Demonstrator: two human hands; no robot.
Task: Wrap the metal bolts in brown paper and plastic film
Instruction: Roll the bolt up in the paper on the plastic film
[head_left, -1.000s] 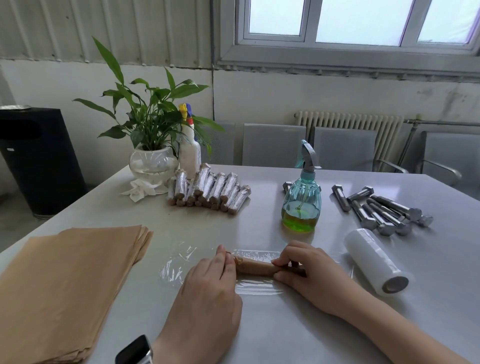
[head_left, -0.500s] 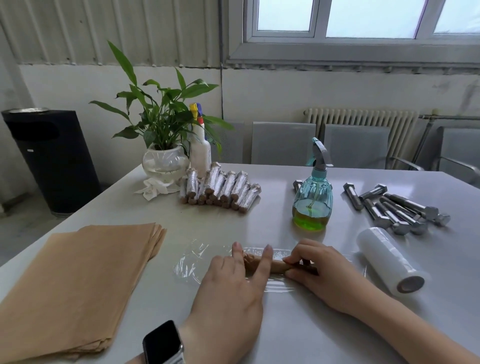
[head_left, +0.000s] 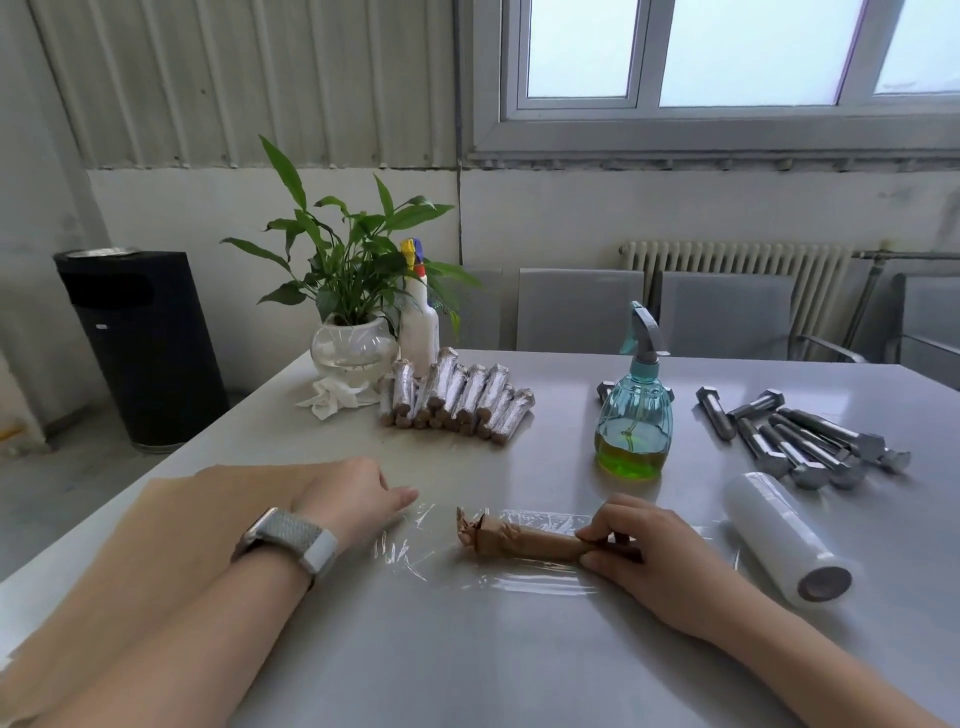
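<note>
1. The right hand (head_left: 655, 551) grips one end of the paper-wrapped bolt (head_left: 519, 539), fingers and thumb curled round it; the bolt lies on its side on a sheet of plastic film (head_left: 498, 574) spread flat on the table (head_left: 467, 665); its free end, a crumpled twist of brown paper, points toward the left hand.
2. The left hand (head_left: 358, 501) lies with fingers loosely extended at the film's left edge, holding nothing; it lies apart from the bolt; a watch (head_left: 291, 538) sits on its wrist.
3. The stack of brown paper (head_left: 156, 545) lies under the left forearm.
4. A film roll (head_left: 784, 538) lies just right of the right hand; bare bolts (head_left: 800, 441) lie in a pile beyond it.
5. Finished wrapped bolts (head_left: 457, 397) lie heaped near the plant (head_left: 353, 270); a spray bottle (head_left: 634, 415) with green liquid stands between the two piles.
</note>
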